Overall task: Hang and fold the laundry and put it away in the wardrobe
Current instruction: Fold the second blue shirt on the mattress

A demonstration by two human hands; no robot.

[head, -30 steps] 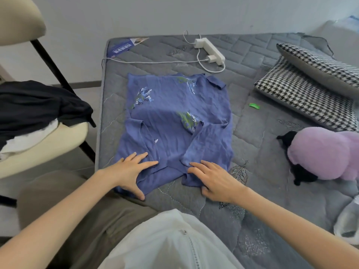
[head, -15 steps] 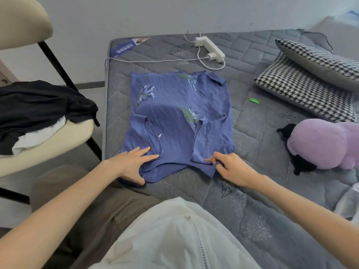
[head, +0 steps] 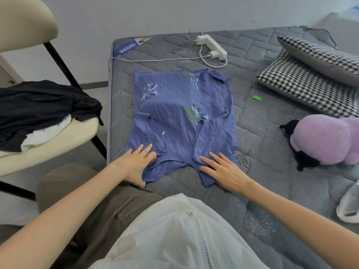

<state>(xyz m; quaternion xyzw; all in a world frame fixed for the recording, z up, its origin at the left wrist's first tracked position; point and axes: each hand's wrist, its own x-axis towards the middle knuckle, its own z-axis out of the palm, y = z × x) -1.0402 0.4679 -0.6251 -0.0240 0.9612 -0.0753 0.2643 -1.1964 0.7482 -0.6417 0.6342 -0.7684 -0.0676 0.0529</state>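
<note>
A blue top with leaf prints (head: 180,113) lies flat on the grey quilted mattress (head: 262,144), its two sleeves folded in over the body. My left hand (head: 136,165) presses flat on the near left corner of the top, fingers straight and spread. On the near right corner my right hand (head: 223,171) lies flat too, fingers straight over the folded right sleeve. Neither hand grips the cloth.
A cream chair (head: 48,140) at the left carries a pile of black and white clothes (head: 42,111). On the mattress lie a white power strip with cable (head: 211,46), a small green item (head: 256,97), houndstooth pillows (head: 310,82) and a purple plush toy (head: 326,140).
My right hand let go of the pinched right hem and now lies flat on the right sleeve. My left hand stayed pressed on the left corner.
</note>
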